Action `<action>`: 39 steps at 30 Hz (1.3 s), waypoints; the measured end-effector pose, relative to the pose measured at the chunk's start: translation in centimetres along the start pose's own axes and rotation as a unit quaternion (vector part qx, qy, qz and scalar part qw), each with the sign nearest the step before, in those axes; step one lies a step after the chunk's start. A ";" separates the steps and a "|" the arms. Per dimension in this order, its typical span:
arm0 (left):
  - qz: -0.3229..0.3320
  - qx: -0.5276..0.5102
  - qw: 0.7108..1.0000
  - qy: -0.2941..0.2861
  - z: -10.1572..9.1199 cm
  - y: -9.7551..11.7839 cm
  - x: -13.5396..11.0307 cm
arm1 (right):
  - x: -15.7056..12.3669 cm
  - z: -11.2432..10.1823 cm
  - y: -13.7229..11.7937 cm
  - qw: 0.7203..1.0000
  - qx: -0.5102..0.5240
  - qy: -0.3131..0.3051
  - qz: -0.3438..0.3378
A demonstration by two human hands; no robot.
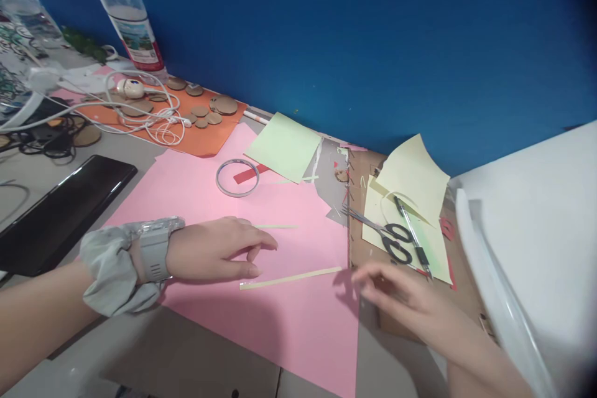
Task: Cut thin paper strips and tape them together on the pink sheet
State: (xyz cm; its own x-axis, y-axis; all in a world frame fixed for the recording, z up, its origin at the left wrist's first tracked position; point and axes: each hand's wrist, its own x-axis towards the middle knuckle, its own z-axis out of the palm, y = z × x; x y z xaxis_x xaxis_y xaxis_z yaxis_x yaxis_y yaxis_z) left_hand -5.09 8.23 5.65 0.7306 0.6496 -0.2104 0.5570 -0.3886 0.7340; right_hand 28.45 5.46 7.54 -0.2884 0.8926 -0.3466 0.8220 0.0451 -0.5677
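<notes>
A large sheet of pink paper (303,311) lies on the desk. My left hand (221,249) hovers at or rests on it, palm down. Its thumb and forefinger are apart, with nothing visible between them. Just beyond the thumb is a narrow pale yellow paper strip (291,278), whose left end carries a small shiny piece, perhaps clear tape. Near the strip's right end is my right hand (396,292), fingers loosely bent and apart, holding nothing I can see. A second thin pale strip (277,226) emerges from behind my left fingers. A roll of tape (237,194) lies farther back, over a red paper strip (246,175).
Black-handled scissors (396,244) and a pen (410,230) lie on yellow paper (373,217) at right. Green paper (285,146) is at the back. A phone (69,211), white earphones (170,124), cardboard discs (224,104) and a bottle (128,18) occupy the left. A blue wall (349,43) stands behind.
</notes>
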 end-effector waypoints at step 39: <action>-0.056 0.028 0.995 -0.072 -0.6 0.2 0.0 | 1.6 2.0 -3.1 0.999 -0.043 -0.014 0.028</action>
State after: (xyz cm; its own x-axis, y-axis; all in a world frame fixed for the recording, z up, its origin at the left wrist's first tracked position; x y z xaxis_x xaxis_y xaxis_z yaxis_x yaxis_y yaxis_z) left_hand -5.19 8.54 6.21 0.7096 0.5916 -0.3827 0.6562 -0.3569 0.6648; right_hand 24.43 5.83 7.27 -0.2530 0.8821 -0.3973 0.8758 0.0344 -0.4814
